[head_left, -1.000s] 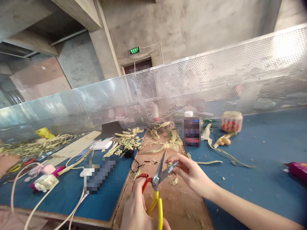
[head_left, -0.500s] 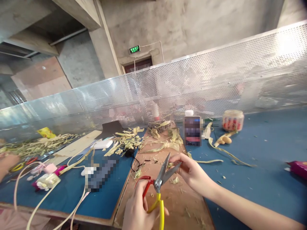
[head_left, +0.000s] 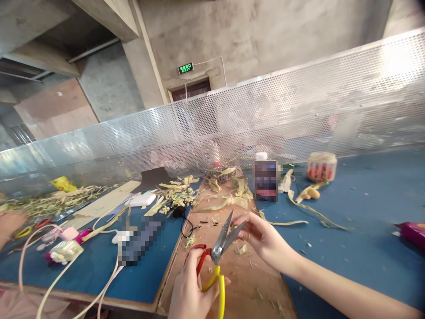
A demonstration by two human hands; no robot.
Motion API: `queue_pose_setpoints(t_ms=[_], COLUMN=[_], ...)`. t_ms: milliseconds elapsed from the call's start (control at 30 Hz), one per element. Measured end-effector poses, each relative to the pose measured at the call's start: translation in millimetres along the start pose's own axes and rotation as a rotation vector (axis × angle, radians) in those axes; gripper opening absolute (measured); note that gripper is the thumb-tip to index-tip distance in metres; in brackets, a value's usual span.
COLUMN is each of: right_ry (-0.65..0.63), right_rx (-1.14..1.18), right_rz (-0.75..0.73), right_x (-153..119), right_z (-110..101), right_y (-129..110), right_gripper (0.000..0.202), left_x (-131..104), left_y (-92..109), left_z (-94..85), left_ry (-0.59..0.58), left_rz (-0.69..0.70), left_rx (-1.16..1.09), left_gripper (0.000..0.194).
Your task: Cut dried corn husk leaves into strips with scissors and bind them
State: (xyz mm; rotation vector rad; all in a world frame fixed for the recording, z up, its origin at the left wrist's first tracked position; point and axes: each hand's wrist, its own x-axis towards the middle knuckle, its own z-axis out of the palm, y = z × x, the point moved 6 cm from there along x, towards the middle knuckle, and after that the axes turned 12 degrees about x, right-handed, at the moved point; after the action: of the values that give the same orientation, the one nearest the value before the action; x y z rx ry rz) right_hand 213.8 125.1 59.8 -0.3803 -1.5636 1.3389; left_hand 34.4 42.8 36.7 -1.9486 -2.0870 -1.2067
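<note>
between both hands (head_left: 229, 252), the scissors (head_left: 216, 251) stand with blades parted.

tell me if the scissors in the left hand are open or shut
Open: the scissors' two blades spread apart in a V beyond the pivot, near the right hand.

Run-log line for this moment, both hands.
left hand: holds red-and-yellow-handled metal scissors, blades open | right hand: fingers near blades, grip unclear | beneath: flat brown board, pale plant scraps
</note>
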Motion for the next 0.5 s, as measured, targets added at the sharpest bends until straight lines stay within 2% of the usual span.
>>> queue_pose_setpoints(t_ms=[500], right_ry=[-0.008], right_rx=[0.030], right_rz=[-0.007], right_x=[-0.1], right_z=[0.4], right_y=[1.0], right_gripper=[0.012], left_x=[-2.0], left_y=[-2.1], left_z=[1.3], left_ry=[0.026], left_rz=[-0.046], left_rx=[-0.016], left_gripper=[0.041])
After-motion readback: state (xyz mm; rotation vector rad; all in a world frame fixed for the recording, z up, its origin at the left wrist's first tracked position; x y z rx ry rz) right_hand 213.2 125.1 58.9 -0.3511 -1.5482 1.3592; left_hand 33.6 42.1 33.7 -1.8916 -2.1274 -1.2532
